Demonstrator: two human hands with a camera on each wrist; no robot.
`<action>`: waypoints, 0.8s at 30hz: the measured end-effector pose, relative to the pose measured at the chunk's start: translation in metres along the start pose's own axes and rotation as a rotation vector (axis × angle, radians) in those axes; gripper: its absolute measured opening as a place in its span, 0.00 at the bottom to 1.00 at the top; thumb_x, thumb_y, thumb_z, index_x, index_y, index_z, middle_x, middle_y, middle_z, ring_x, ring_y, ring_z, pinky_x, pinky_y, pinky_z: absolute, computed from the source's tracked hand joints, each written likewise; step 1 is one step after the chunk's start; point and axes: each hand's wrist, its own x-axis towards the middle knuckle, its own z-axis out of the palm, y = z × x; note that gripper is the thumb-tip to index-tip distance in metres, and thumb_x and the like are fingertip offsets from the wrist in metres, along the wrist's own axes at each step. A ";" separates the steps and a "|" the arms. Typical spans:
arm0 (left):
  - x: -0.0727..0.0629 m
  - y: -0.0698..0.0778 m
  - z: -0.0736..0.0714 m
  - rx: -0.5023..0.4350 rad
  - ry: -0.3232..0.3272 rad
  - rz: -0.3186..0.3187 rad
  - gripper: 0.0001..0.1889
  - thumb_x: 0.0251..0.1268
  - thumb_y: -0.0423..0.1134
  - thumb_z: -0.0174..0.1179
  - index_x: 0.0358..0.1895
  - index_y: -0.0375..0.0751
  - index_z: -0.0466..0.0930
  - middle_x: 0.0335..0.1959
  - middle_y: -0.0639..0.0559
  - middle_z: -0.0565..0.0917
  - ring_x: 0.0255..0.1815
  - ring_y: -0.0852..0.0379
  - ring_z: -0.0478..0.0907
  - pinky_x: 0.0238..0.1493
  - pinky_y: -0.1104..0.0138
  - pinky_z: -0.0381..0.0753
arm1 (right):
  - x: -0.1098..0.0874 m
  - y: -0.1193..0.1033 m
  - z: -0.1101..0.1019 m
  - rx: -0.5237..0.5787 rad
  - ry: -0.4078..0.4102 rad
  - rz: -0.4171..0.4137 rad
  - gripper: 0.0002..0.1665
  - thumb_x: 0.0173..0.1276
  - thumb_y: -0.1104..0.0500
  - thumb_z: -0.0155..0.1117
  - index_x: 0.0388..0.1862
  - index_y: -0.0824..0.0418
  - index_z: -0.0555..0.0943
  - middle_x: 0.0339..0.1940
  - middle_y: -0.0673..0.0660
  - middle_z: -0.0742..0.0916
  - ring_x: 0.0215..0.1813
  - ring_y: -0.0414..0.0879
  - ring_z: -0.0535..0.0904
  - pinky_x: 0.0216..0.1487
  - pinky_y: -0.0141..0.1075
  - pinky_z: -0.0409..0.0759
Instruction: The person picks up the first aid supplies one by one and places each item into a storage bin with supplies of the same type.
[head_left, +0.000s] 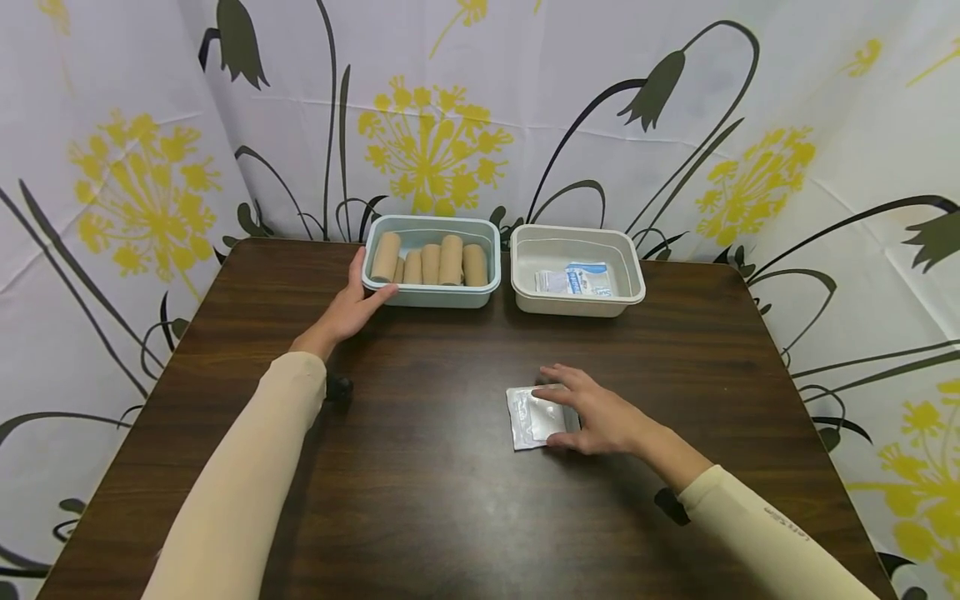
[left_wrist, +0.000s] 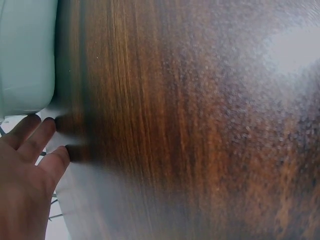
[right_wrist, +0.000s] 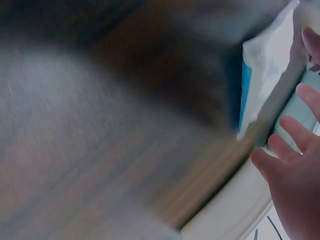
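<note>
At the blue-grey bin (head_left: 431, 297), my left hand (head_left: 347, 310) rests against the left end, thumb over the front corner of the rim. Short cardboard tubes (head_left: 450, 260) fill much of this bin. The left wrist view shows several fingertips (left_wrist: 48, 125) of that hand right by the bin's end wall (left_wrist: 27, 55). Over the middle of the table, my right hand (head_left: 600, 417) hovers at the right side of a silvery-white flat packet (head_left: 525, 418), fingers spread and thumb apart. In the right wrist view the packet (right_wrist: 270, 62) shows a blue underside, beyond the fingertips.
To the right of the tube bin stands a whitish bin (head_left: 577, 307) with several small white and blue packets (head_left: 590, 279) inside. Both bins sit at the back edge of the dark wooden table (head_left: 420, 500). A flower-patterned curtain (head_left: 570, 50) hangs behind and at the sides.
</note>
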 end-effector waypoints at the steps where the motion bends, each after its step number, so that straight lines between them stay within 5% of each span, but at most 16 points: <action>1: 0.000 0.000 0.000 0.000 -0.001 0.001 0.52 0.68 0.67 0.49 0.76 0.63 0.17 0.78 0.33 0.43 0.74 0.29 0.49 0.69 0.38 0.47 | -0.001 -0.001 0.002 -0.001 -0.011 -0.002 0.40 0.58 0.44 0.75 0.67 0.56 0.76 0.75 0.63 0.66 0.76 0.61 0.56 0.67 0.56 0.63; 24: -0.001 0.000 0.000 -0.008 -0.009 0.009 0.51 0.69 0.67 0.49 0.75 0.65 0.15 0.78 0.34 0.42 0.75 0.29 0.47 0.69 0.37 0.45 | -0.008 -0.005 0.018 -0.084 -0.034 0.035 0.30 0.62 0.51 0.72 0.63 0.52 0.79 0.74 0.66 0.66 0.74 0.61 0.59 0.66 0.55 0.66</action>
